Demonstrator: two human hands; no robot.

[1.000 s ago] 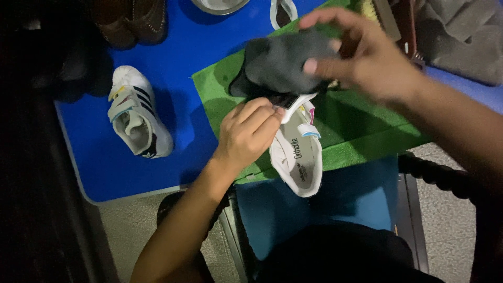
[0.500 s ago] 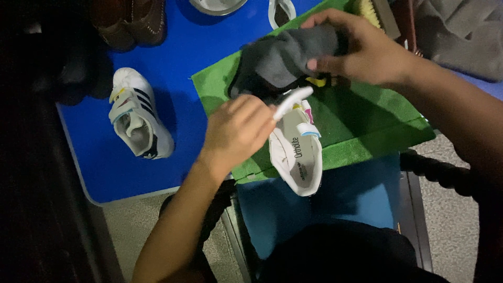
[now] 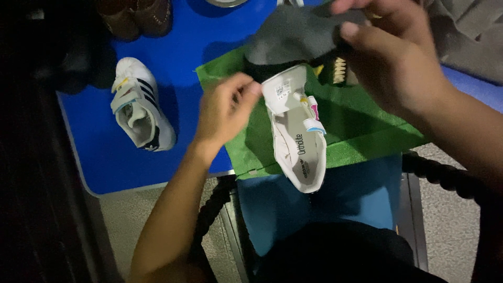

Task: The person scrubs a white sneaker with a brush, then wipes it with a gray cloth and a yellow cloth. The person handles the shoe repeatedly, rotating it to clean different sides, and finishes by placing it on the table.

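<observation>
Head view, item as we log it: white strap sneaker on green mat, long axis twelve-to-six, tongue pinched by our left hand from nine o'clock; right hand grips dark grey cloth at twelve.

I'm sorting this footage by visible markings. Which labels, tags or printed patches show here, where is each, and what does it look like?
Tongue label: small white rectangle with dark print, under the pulled-back tongue, by the left hand.
Insole print: dark lettering and a logo on the white shoe's pale insole.
No packages, signs or screens.
</observation>
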